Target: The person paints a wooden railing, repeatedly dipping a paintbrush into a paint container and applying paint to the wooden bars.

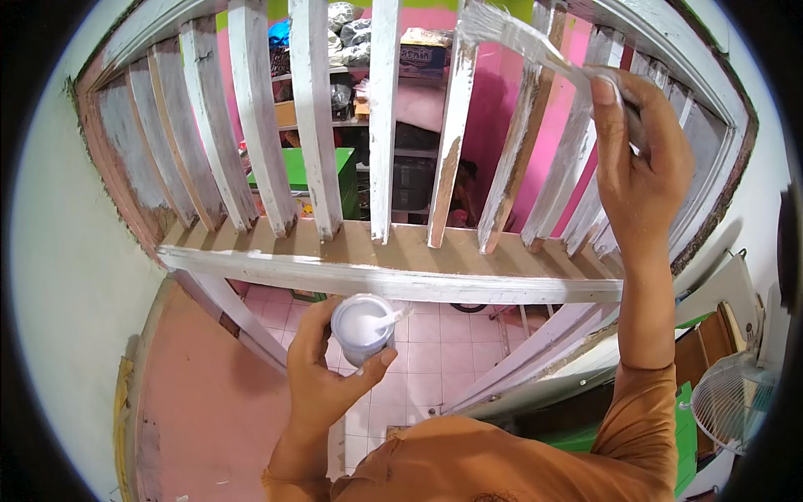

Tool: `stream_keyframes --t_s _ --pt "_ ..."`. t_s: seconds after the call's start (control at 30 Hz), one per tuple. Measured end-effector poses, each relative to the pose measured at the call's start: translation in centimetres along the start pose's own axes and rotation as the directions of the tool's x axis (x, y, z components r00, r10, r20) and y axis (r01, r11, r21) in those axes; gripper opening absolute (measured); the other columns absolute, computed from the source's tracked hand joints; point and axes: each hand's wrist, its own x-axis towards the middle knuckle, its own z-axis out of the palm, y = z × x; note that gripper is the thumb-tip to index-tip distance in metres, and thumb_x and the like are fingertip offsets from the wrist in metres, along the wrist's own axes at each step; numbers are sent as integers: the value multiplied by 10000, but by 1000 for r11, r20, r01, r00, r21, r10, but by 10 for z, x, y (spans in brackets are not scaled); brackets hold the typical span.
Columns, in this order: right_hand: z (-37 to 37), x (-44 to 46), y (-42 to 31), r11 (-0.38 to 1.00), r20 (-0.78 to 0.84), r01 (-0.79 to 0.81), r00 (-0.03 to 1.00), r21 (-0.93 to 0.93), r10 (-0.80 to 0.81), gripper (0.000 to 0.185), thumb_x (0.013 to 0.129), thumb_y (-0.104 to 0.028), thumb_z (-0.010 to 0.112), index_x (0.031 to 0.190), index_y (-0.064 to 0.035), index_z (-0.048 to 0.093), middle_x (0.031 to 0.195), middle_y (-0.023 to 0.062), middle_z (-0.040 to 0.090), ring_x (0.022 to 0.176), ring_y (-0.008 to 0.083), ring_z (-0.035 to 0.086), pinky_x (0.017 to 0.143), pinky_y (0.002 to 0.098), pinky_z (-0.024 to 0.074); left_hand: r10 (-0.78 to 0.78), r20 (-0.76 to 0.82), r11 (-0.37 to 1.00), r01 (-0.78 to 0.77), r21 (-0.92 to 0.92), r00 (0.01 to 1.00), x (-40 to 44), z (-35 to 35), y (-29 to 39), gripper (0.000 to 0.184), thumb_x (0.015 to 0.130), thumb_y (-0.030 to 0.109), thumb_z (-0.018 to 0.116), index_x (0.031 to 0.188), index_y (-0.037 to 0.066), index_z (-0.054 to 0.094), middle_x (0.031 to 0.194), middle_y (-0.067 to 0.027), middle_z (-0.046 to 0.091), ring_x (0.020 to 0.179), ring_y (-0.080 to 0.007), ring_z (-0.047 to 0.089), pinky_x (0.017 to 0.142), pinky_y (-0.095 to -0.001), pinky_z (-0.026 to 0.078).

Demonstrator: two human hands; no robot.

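Observation:
My right hand (pixel 642 163) is raised at the upper right, its fingers closed round the handle of a paintbrush (pixel 544 54). The whitened bristles lie against the upper part of a wooden slat (pixel 456 125), whose lower part shows patches of bare brown wood. Lower down, my left hand (pixel 322 381) is wrapped round a small plastic cup (pixel 365 347) of white paint. A pale stirrer or spoon (pixel 389 319) leans in the paint, its end over the cup's rim.
A wooden ledge (pixel 335 247) runs under several slats inside a frame. Through the gaps I see shelves with bags and boxes, and a green cabinet (pixel 346 167). A white fan (pixel 728 406) stands at the lower right. Pink floor tiles (pixel 435 356) lie below.

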Motion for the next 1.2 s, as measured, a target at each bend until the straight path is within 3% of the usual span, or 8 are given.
stream_keyframes --t_s 0.1,0.17,0.2,0.47,0.7,0.77,0.9,1.2 --pt "-7 -4 -10 998 34 -57 998 -32 58 85 967 -59 748 1028 -10 715 746 92 608 566 142 544 522 298 432 -8 -1 1000 8 20 1000 -9 -2 -7 685 740 180 942 1289 -30 589 1192 -130 645 1107 -230 652 996 -384 515" --pt "-10 -18 -9 992 164 111 979 51 -118 91 951 -33 744 1028 -8 702 761 101 605 575 175 552 517 313 433 -6 -15 1000 6 9 1000 -14 -2 -12 677 741 172 940 1286 -31 592 1184 -126 644 1102 -229 652 989 -380 516" --pt "-18 -21 -18 999 257 30 966 30 -37 103 937 -14 743 1025 -8 691 770 110 598 587 210 555 515 326 434 -12 -30 1000 12 2 999 -16 -2 -13 669 743 164 938 1283 -31 595 1176 -121 643 1097 -228 652 982 -376 516" --pt "4 20 8 995 -75 95 993 -18 -96 91 952 -63 757 1021 -35 705 764 96 607 565 215 542 525 325 436 -12 -14 1000 12 28 1000 -18 1 -10 628 742 141 930 1254 -23 607 1154 -119 644 1069 -217 651 960 -367 518" --pt "-3 13 -3 1000 51 -8 999 14 8 71 965 -91 747 1006 -47 709 765 102 626 587 246 565 534 340 447 -5 -28 1000 5 -8 1000 -23 1 -15 614 740 139 928 1242 -19 611 1137 -116 653 1062 -217 653 955 -370 519" --pt "4 35 10 979 -104 180 976 -99 -190 68 962 -79 745 1001 -40 707 770 112 631 604 275 580 540 351 453 -15 -26 1000 16 8 1000 -25 0 -20 646 734 158 945 1247 -31 602 1135 -101 653 1063 -200 652 958 -357 519" --pt "-3 16 -5 997 5 61 998 -40 -60 76 972 -99 734 1006 -37 707 780 133 650 616 296 602 560 353 473 -43 -40 998 41 -45 998 -27 5 -18 675 730 170 960 1252 -47 591 1131 -87 655 1065 -185 651 960 -348 521" --pt "5 17 -11 999 -81 -32 996 -17 31 75 985 -84 723 1019 -18 722 791 139 684 622 252 643 589 339 510 -44 -59 998 41 -57 997 -28 7 -13 619 746 131 928 1247 -30 604 1137 -120 658 1069 -209 652 961 -358 519"
